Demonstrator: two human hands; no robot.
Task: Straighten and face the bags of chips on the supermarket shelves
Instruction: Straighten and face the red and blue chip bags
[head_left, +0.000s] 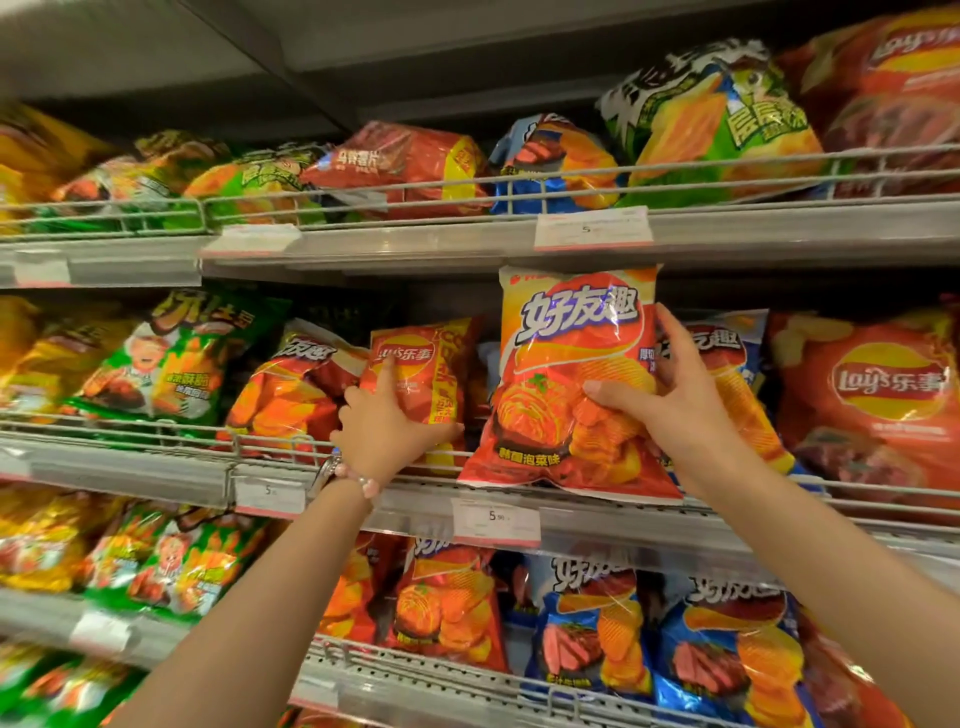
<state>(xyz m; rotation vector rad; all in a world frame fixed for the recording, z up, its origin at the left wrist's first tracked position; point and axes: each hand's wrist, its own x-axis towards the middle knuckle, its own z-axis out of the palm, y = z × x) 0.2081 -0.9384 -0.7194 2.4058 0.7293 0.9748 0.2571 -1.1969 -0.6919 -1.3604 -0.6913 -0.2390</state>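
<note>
On the middle shelf (156, 467) my right hand (670, 395) grips the right edge of an orange-red kimchi chip bag (561, 364), thumb across its front. The bag stands upright, faces forward, and its bottom overhangs the shelf's wire rail. My left hand (384, 426) holds the lower part of a small red Lay's bag (421, 364) just to its left, the forefinger pointing up its front. That bag also stands upright and faces out.
A tilted orange bag (291, 389) leans left of the Lay's bag. A blue bag (737, 364) sits behind my right hand, a big red Lay's bag (878, 395) further right. Shelves above and below carry several more bags behind wire rails. Price tags (496, 519) hang on shelf edges.
</note>
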